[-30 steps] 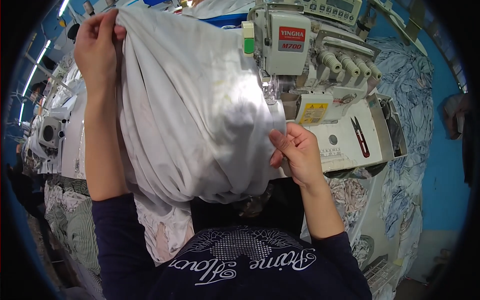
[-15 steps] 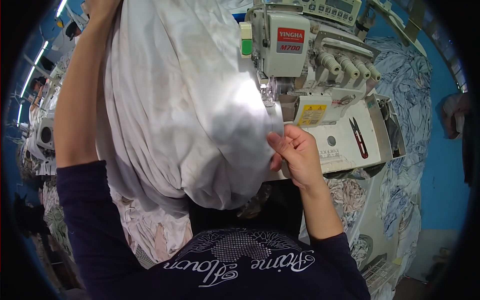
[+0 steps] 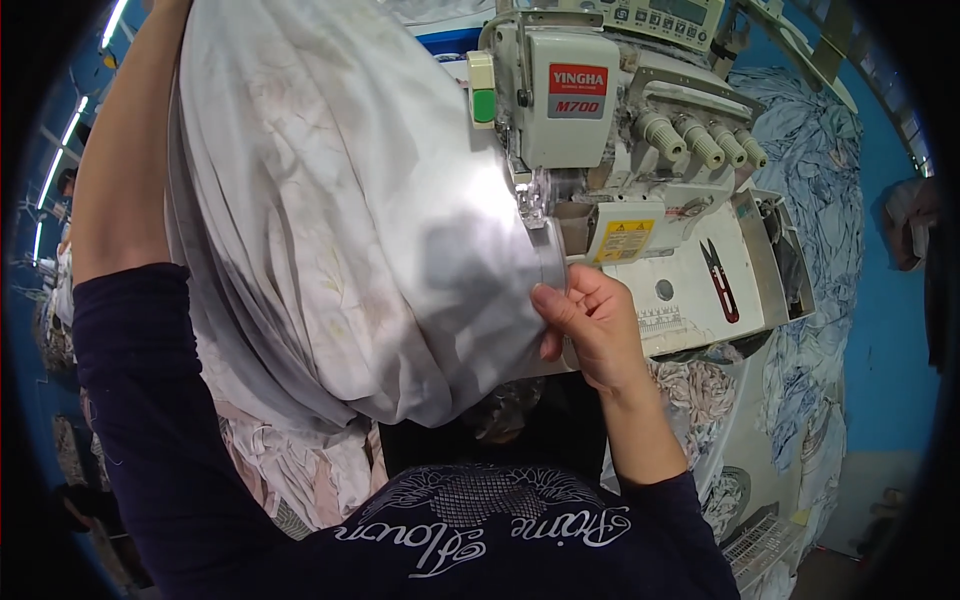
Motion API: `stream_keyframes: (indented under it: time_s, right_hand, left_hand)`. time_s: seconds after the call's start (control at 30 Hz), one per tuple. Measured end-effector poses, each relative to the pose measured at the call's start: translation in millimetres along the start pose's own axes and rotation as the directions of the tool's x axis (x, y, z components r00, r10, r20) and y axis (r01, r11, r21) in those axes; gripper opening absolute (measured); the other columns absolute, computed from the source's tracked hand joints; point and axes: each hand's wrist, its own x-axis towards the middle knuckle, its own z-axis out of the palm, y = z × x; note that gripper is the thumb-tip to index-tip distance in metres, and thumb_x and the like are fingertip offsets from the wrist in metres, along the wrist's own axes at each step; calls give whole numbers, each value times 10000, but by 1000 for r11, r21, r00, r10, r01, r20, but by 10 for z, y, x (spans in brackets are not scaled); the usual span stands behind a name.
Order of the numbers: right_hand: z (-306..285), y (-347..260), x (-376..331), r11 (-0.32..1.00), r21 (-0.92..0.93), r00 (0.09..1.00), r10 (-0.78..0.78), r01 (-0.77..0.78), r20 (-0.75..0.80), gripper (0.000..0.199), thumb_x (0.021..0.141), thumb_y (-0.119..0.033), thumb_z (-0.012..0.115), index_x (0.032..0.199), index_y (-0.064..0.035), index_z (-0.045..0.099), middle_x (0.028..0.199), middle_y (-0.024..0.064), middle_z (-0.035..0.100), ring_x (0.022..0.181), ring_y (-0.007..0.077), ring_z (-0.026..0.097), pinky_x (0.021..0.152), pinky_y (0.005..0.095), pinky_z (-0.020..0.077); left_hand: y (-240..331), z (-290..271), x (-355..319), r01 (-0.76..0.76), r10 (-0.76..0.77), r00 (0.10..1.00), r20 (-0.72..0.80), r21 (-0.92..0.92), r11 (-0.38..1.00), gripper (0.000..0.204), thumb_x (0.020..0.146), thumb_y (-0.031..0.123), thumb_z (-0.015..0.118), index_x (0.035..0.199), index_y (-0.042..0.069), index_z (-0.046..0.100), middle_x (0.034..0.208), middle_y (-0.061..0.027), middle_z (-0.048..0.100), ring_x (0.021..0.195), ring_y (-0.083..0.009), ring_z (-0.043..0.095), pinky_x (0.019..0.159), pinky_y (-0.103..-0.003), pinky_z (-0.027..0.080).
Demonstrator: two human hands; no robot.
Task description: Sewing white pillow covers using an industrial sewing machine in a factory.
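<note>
A large sheet of pale grey-white fabric [image 3: 300, 200] hangs in folds across the middle, its right edge running up to the needle area of an overlock sewing machine [image 3: 570, 135]. Just below the presser foot [image 3: 533, 205], my right hand [image 3: 600, 325] pinches the fabric's edge between thumb and fingers. My left arm [image 3: 125, 190] is raised along the fabric's left side. The left hand itself lies beyond the top of the picture. A bright lamp lights the fabric beside the needle.
Red-handled thread snips [image 3: 720, 282] lie on the machine's white bed, next to an open side tray [image 3: 775, 255]. Heaps of bluish cloth [image 3: 800, 170] stand at the right. More crumpled fabric [image 3: 300, 465] is piled below, left of my lap.
My left arm has moved further left and up, spreading the fabric's upper part leftward. The right hand keeps its pinch, slightly lower against the machine.
</note>
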Motion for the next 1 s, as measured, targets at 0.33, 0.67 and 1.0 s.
stream_keyframes:
  time_s: [0.33,0.67,1.0]
  right_hand:
    - [44,-9,34,999,22,999,45,-46,16,177,835,-143,652,885,12,583,664,36,599,435,70,516,408,178,417]
    - [20,-8,9,999,30,999,-32,32,11,148,844,-128,642,859,6,581,618,3,566,423,66,510,408,175,411]
    - [-11,36,3,999,8,999,-40,40,8,143,855,-132,629,874,3,586,618,-8,568,419,57,509,405,174,411]
  left_hand:
    - [-405,-768,-1555,374,-156,406,900,-8,928,445,857,368,555,1135,21,579,1098,-112,601,1079,-205,523,955,-340,357]
    - [1231,-2710,-3541,14,-95,579,810,106,994,93,832,48,558,912,1,564,710,-155,557,658,-298,547,615,-363,415]
    - [1057,-2013,-2712,108,-86,907,413,-32,994,121,861,123,583,892,6,579,761,-109,598,632,-196,548,585,-293,429]
